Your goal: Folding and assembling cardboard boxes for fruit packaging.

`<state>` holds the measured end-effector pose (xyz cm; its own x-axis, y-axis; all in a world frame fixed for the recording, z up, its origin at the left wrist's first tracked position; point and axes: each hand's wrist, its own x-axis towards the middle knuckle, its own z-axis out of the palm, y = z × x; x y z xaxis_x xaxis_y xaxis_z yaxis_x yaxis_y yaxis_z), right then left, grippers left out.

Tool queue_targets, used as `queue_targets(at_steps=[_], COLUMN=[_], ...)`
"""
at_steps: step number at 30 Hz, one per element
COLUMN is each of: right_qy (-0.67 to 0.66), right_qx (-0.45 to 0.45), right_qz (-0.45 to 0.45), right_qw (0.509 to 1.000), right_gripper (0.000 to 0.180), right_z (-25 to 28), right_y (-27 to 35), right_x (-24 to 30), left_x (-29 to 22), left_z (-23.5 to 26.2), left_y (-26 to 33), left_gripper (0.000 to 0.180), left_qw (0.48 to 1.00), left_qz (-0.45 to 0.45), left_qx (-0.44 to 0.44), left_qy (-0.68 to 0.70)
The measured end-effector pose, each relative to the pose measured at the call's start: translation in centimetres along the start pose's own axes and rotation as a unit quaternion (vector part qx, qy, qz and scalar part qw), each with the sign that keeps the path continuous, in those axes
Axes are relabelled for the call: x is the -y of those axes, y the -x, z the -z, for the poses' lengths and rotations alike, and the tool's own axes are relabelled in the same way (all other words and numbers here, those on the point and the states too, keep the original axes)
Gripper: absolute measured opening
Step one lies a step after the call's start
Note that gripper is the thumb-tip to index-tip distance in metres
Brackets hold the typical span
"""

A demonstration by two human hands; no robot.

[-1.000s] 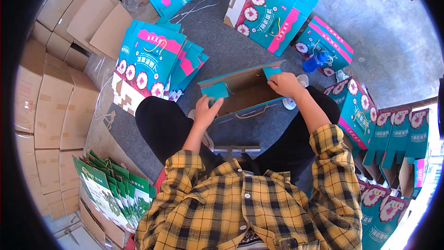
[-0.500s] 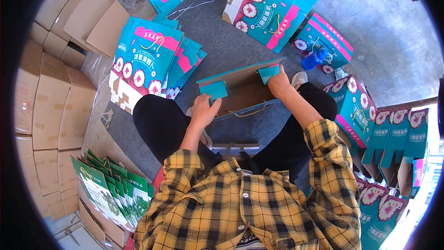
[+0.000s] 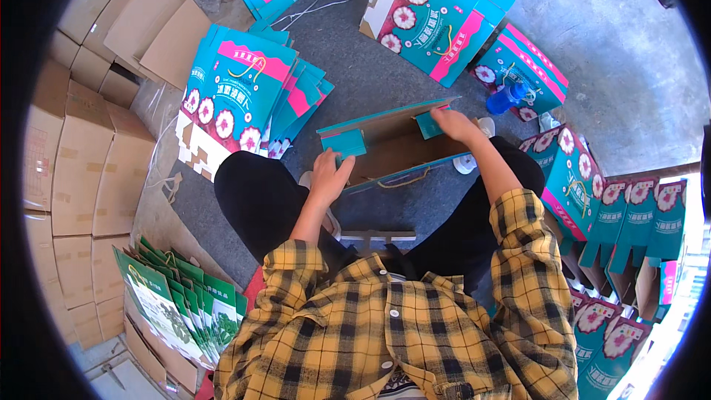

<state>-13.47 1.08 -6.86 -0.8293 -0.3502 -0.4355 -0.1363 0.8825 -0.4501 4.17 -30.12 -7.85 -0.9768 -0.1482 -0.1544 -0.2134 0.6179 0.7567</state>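
An uncovered teal cardboard gift box lies on the floor between my legs, its brown inside facing up and a cord handle on its near side. My left hand grips its left end, thumb toward the inside, beside the teal left end flap. At the far right corner, my right hand is bent over the right end flap, which tilts down into the box. Parts of the right fingertips are hard to make out.
Flattened teal cartons lie in stacks at far left and far right. A blue bottle stands by a formed box. Teal boxes line the right, green bags the lower left, brown cartons the left.
My right hand has shifted over the right end flap, and the flap now leans further down into the box. The left hand keeps its place at the left end.
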Motion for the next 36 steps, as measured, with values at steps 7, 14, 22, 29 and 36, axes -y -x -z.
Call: queue_targets(at_steps=[7, 14, 22, 29, 36], right_qy=[-0.355, -0.368, 0.139, 0.322, 0.333], right_qx=[0.004, 0.028, -0.046, -0.057, -0.063], right_qz=[-0.185, -0.148, -0.1, -0.084, 0.043], right_qw=[0.916, 0.918, 0.984, 0.941, 0.94], right_gripper=[0.105, 0.094, 0.101, 0.107, 0.11], right_z=[2.7, 2.8, 0.8, -0.9, -3.1], right_y=[2.4, 2.9, 2.1, 1.2, -0.7], right_x=[1.9, 1.8, 0.0, 3.6, 3.0], left_x=[-0.5, 2.1, 1.4, 1.7, 2.1], left_z=[0.8, 0.6, 1.3, 0.7, -0.2], left_y=[0.3, 1.0, 1.3, 1.1, 0.1], left_gripper=[0.061, 0.055, 0.049, 0.05, 0.054], left_qw=[0.999, 0.988, 0.99, 0.999, 0.998], left_qz=[0.025, 0.099, 0.039, 0.031, 0.001], left_qx=[0.026, -0.036, -0.088, -0.008, 0.051], left_qy=[0.017, 0.108, 0.106, 0.014, 0.032])
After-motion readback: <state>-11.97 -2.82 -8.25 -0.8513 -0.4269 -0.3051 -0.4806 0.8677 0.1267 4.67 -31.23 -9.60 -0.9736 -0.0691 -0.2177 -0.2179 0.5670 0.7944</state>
